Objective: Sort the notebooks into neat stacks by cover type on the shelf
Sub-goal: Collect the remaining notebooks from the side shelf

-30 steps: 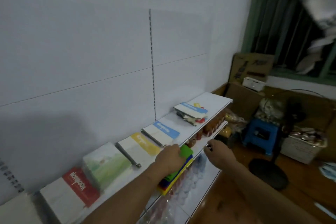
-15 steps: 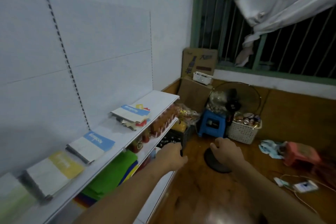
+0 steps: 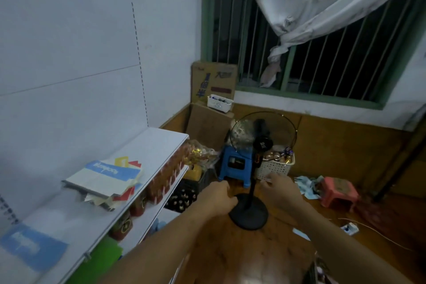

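a blue-patched notebook (image 3: 32, 246) is lying flat at the 8 o'clock edge of the white shelf (image 3: 147, 145), blurred. toward 9 o'clock, a messy pile of notebooks (image 3: 103, 180) is sitting on the same shelf, a blue-and-white cover on top, red and yellow corners poking out beneath. the left hand (image 3: 217, 198) is hanging at centre over the floor, fingers loosely curled, holding nothing. the black fan (image 3: 253, 191) is standing between both hands. the right hand (image 3: 280, 189) is reaching at 3 o'clock of it, fingers relaxed, gripping nothing
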Demonstrator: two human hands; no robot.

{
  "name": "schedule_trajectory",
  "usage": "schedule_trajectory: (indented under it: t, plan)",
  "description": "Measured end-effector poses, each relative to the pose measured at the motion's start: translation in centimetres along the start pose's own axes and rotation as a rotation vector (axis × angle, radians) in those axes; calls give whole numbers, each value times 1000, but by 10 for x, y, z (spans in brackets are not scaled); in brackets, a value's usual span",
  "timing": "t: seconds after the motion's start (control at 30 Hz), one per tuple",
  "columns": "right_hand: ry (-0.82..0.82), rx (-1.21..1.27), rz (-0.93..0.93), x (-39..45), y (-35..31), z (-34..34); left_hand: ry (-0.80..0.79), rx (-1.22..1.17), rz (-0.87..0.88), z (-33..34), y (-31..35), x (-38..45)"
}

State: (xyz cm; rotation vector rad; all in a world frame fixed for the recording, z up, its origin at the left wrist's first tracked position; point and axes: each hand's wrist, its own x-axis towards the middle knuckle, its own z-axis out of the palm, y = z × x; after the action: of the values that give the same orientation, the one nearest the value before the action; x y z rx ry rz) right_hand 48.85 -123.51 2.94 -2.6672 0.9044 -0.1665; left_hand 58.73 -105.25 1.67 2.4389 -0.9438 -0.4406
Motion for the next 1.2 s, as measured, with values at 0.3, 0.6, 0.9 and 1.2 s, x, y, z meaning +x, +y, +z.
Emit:
schedule_trajectory:
  t: [0.3, 0.6, 0.9, 1.2]
  plan:
    - [52, -53, 32, 104, 0, 9, -38, 76, 27, -20, -15, 110]
    - [-82, -40, -43, 231, -12, 35, -23, 35, -112, -29, -45, 200]
    - [-210, 24, -412, 369, -102, 79, 239, -45, -456, -80, -102, 242]
    - [-468, 46, -809, 344, -246, 167, 503, -115, -936, -92, -182, 160]
